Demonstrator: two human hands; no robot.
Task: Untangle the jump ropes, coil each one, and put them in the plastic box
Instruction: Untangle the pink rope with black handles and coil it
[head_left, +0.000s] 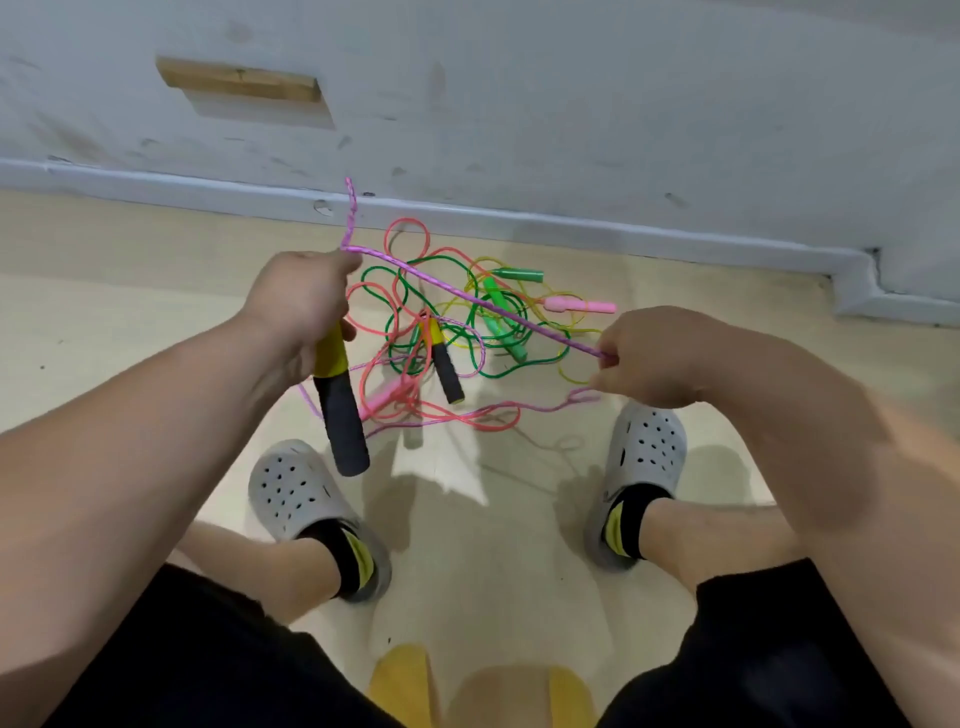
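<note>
A tangle of jump ropes (447, 332) lies on the floor near the wall: green, pink-red, yellow and purple cords with green handles (501, 317), a pink handle (579, 305) and a yellow-and-black handle (444, 364). My left hand (298, 306) grips another yellow-and-black handle (337, 405), which hangs downward, and also holds the purple braided rope (467, 296). That rope runs taut to my right hand (644, 358), which pinches it. No plastic box is in view.
My two feet in grey perforated clogs (298, 488) (647, 447) stand apart on the pale floor just below the tangle. A white wall with a baseboard (571, 228) runs behind the ropes. A yellow stool edge (410, 680) shows at the bottom.
</note>
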